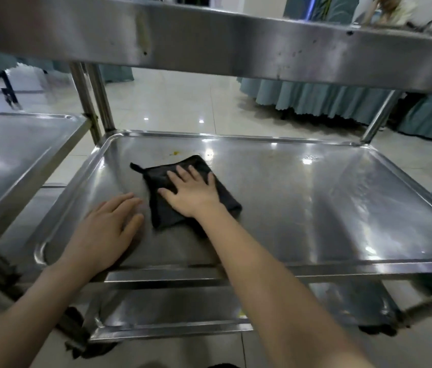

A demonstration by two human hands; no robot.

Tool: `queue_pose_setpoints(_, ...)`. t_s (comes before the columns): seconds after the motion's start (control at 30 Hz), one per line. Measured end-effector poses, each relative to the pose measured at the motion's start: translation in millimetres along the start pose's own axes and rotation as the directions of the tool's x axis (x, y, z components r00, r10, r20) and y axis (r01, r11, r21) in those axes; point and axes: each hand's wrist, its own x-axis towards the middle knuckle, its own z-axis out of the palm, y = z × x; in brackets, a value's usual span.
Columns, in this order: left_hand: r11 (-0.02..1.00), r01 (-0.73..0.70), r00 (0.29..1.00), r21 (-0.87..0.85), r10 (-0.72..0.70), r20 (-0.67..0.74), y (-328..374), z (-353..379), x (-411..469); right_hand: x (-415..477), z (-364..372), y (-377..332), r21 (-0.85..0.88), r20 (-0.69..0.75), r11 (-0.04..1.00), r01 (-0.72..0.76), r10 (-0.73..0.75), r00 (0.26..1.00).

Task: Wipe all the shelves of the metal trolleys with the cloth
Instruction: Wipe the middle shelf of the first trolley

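A shiny tiled floor [183, 102] lies behind the steel trolley's middle shelf [315, 208]. The right hand [193, 192] presses flat, fingers spread, on the folded black cloth [180, 168] at the shelf's left-centre. The left hand [106, 229] rests flat on bare metal just beside it, holding nothing. A yellow stain [174, 153] sits just beyond the cloth. A second trolley [10, 155] stands left.

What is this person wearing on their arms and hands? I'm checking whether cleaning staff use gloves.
Nothing that shows. Both the left hand and the right hand are bare, with no gloves, rings, watch or wristband in view. Both forearms are uncovered too, right down to the bottom edge of the picture; no sleeve cuff appears anywhere. Fingernails look short and unpainted, as far as the picture allows.
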Motion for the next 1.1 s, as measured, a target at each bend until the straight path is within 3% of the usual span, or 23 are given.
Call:
queue_pose_setpoints(0.07,0.999,0.031,0.999,0.029,-0.029,-0.043,1,-1,0,3,2,-30,-0.001,0.02,0.994,0.106,-0.106,0.994)
queue_pose_setpoints(0.17,1.0,0.005,0.999,-0.016,-0.006,-0.04,2,-1,-2,-9,2,-10,0.023,-0.016,0.994,0.111,-0.11,0.994)
queue_pose_setpoints(0.3,1.0,-0.007,0.999,-0.023,0.006,-0.041,1,0,-2,-53,-7,90,0.009,-0.119,0.988,-0.157,0.157,0.98)
queue_pose_setpoints(0.4,0.999,-0.026,0.999,-0.024,0.025,-0.037,2,-2,-3,-114,-20,183,0.039,-0.153,0.9,-0.433,0.434,0.888)
queue_pose_setpoints(0.5,0.999,-0.04,0.998,-0.017,0.039,-0.045,6,-5,-6,-167,-23,221,0.04,-0.104,0.813,-0.581,0.581,0.807)
queue_pose_setpoints(0.63,0.994,-0.1,0.99,0.045,0.104,-0.097,16,-14,-14,-176,-14,163,0.026,-0.043,0.867,-0.498,0.499,0.865)
queue_pose_setpoints(0.73,0.988,-0.132,0.99,0.083,0.135,-0.035,22,-17,-17,-163,1,76,0.005,-0.032,0.968,-0.251,0.251,0.967)
queue_pose_setpoints(0.83,0.995,-0.103,0.995,-0.003,0.103,-0.014,35,-15,-22,-161,13,18,-0.004,-0.059,0.998,-0.064,0.063,0.996)
queue_pose_setpoints(0.97,0.971,-0.233,0.972,-0.058,0.231,-0.035,57,-4,-35,-185,11,41,0.039,-0.173,0.998,-0.042,0.048,0.984)
queue_pose_setpoints(1.1,0.953,-0.289,0.956,-0.089,0.292,0.031,69,8,-38,-222,6,118,0.042,-0.295,0.963,-0.264,0.265,0.918)
